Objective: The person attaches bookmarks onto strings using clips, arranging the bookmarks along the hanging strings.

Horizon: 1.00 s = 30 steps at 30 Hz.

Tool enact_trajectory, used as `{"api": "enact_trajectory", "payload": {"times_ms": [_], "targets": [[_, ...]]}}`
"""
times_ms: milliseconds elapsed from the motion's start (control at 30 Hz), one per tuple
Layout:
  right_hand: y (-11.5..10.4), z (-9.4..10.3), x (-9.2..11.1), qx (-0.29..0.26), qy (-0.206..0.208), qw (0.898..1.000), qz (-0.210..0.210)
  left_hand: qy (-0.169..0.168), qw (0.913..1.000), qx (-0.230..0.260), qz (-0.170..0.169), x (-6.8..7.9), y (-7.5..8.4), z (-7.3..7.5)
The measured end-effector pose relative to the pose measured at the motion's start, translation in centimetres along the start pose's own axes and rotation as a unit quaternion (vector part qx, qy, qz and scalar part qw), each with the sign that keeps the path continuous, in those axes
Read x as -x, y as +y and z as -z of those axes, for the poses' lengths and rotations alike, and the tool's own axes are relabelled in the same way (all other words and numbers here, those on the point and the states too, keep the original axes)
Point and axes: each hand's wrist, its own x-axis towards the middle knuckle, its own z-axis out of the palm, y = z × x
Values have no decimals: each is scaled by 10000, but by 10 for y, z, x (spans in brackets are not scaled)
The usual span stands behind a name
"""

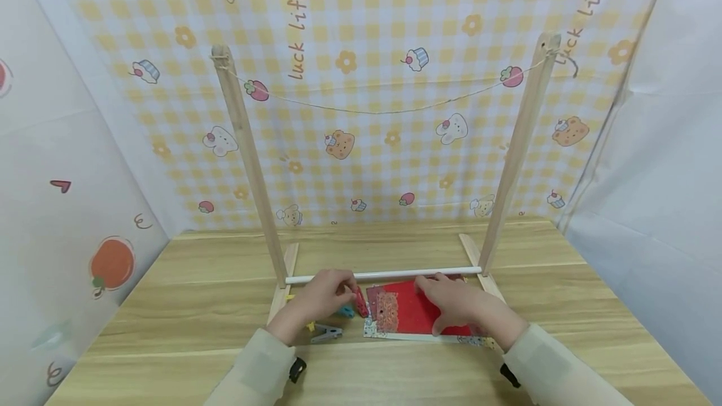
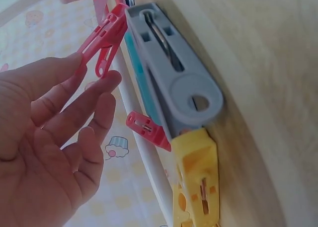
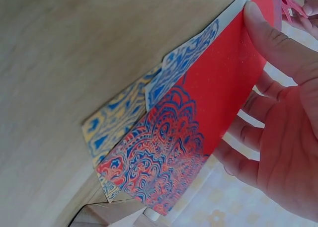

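My left hand (image 1: 321, 298) pinches a red clothespin (image 2: 110, 32) by its handle end, between thumb and fingers, at the left edge of the stacked envelopes. Close to that hand lie a grey clothespin (image 2: 186, 83), a teal one (image 1: 346, 311), a second red one (image 2: 146, 129) and a yellow one (image 2: 203, 180). Across a red envelope (image 1: 414, 311) spreads my right hand (image 1: 459, 301), holding it with the thumb at the near edge and fingers at the far edge. Its end carries an ornate lacy pattern. Beneath it, a blue-and-white patterned envelope (image 3: 191, 48) and a yellowish patterned one (image 3: 117, 113) stick out.
Two wooden posts (image 1: 248, 143) stand behind the hands, with a thin sagging string (image 1: 372, 112) tied between their tops. A white rod (image 1: 417, 272) joins their bases just beyond the envelopes. Behind the wooden table (image 1: 197, 306) hangs a yellow checked cloth (image 1: 361, 36).
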Motion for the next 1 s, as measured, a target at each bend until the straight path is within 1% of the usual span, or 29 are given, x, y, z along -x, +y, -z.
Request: {"api": "enact_trajectory", "payload": {"times_ms": [167,333,500,633,733,833,900,1000], "targets": [[-1,3,1,-128,29,9999,-76,-1,9998,191,-83,0,0,-1],[-2,4,2,-190,139,9997,-41,-71,9989,465,-12,0,1,-1],[0,2,2,-588,230,9980,-26,-135,9980,601,115,1,5,-1],[2,2,0,-877,279,9957,25,-61,9984,525,198,2,6,-2],[4,1,0,-1048,267,9940,180,-37,9985,497,238,4,6,-4],[7,0,1,-1252,300,9908,411,-37,9981,572,233,5,6,-6],[9,0,2,-1395,360,9879,580,-42,9971,709,257,6,7,-6],[11,2,3,-1593,425,9838,706,-44,9960,868,218,6,8,-7]]}}
